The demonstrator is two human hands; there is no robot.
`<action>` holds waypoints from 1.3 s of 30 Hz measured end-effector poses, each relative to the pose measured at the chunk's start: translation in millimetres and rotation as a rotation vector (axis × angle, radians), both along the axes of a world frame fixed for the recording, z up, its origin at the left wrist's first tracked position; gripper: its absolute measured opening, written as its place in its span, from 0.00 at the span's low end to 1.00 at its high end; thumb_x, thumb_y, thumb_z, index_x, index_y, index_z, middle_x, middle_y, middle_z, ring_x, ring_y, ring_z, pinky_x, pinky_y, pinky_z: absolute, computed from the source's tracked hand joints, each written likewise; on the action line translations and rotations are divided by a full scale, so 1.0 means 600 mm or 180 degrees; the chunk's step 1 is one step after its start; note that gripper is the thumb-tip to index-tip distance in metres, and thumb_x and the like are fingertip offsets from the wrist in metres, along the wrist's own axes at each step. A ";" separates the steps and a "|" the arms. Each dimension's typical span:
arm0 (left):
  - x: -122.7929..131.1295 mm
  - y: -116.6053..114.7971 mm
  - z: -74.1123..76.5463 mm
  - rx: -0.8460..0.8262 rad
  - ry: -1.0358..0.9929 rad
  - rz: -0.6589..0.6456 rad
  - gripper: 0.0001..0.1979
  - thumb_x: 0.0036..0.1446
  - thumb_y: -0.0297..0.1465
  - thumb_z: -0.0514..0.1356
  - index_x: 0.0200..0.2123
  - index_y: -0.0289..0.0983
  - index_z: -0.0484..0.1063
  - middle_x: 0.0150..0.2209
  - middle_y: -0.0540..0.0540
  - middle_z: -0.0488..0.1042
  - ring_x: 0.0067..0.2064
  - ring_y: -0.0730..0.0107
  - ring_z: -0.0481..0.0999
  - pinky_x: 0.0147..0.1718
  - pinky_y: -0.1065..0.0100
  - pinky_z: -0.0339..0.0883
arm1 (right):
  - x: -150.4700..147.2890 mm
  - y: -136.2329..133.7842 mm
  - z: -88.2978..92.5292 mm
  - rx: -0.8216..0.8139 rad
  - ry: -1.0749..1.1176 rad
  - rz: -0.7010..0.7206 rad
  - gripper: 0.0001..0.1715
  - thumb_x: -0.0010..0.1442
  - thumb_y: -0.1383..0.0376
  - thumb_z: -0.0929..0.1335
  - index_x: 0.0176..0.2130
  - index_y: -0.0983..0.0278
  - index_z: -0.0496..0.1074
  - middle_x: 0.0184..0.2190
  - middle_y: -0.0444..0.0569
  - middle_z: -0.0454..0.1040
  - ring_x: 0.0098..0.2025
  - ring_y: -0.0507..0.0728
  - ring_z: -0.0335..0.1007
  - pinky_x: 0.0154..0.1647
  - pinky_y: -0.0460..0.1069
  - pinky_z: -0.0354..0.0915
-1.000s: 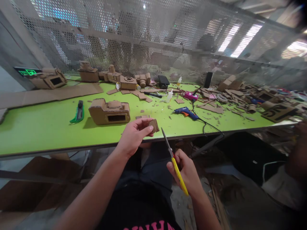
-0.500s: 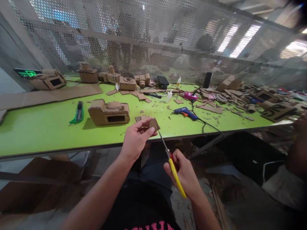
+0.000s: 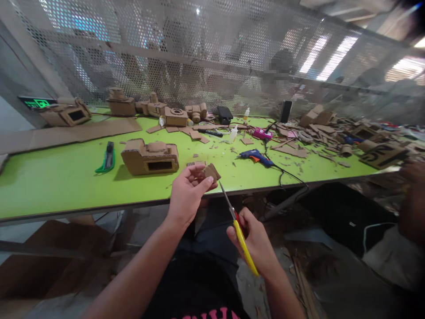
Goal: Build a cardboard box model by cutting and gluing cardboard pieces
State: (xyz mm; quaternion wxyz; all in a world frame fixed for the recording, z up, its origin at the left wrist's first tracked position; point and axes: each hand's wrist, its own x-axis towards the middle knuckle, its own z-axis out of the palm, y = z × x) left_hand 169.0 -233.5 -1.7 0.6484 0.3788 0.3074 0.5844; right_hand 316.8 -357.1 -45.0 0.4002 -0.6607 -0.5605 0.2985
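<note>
Between the thumb and fingers of my left hand [image 3: 189,190] is a small cardboard piece [image 3: 211,173], held over the front edge of the table. My right hand [image 3: 250,239] grips a pair of scissors [image 3: 245,248] with yellow and red handles. The scissor blades point up and away, their tips at the right edge of the cardboard piece. Just behind my left hand lies a ridged cardboard scrap [image 3: 195,164]. To its left stands a cardboard camera model [image 3: 151,157] with a rectangular opening.
A green utility knife [image 3: 106,158] lies at the left, and a blue glue gun [image 3: 257,157] with a black cord at the right. Several cardboard models and scraps line the back of the green table [image 3: 73,177]. Another person's arm [image 3: 411,204] shows at the far right.
The cardboard piece has turned slightly in my left hand and its edge looks more rounded. The scissors have stayed almost in place at its edge.
</note>
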 end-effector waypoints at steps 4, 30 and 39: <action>-0.002 -0.002 0.000 -0.0064 0.0033 -0.0118 0.20 0.42 0.26 0.74 0.40 0.33 0.73 0.31 0.51 0.75 0.33 0.71 0.80 0.36 0.64 0.81 | -0.001 0.002 0.001 0.0020 0.0034 0.0003 0.25 0.56 0.57 0.71 0.30 0.58 0.49 0.23 0.35 0.51 0.26 0.50 0.45 0.25 0.45 0.47; 0.027 0.018 0.014 -0.0171 0.0146 -0.0694 0.22 0.38 0.28 0.74 0.39 0.31 0.75 0.29 0.51 0.75 0.31 0.70 0.80 0.34 0.66 0.79 | 0.016 0.012 -0.001 0.0250 0.0428 0.0094 0.27 0.61 0.46 0.67 0.30 0.58 0.49 0.24 0.36 0.50 0.25 0.49 0.44 0.24 0.46 0.46; 0.052 0.036 0.026 -0.0052 0.0196 -0.0811 0.22 0.40 0.27 0.74 0.39 0.30 0.72 0.30 0.46 0.79 0.32 0.70 0.80 0.36 0.65 0.79 | 0.021 0.025 -0.003 0.0226 0.0709 -0.0094 0.28 0.60 0.41 0.66 0.31 0.58 0.52 0.21 0.36 0.53 0.20 0.48 0.47 0.20 0.45 0.48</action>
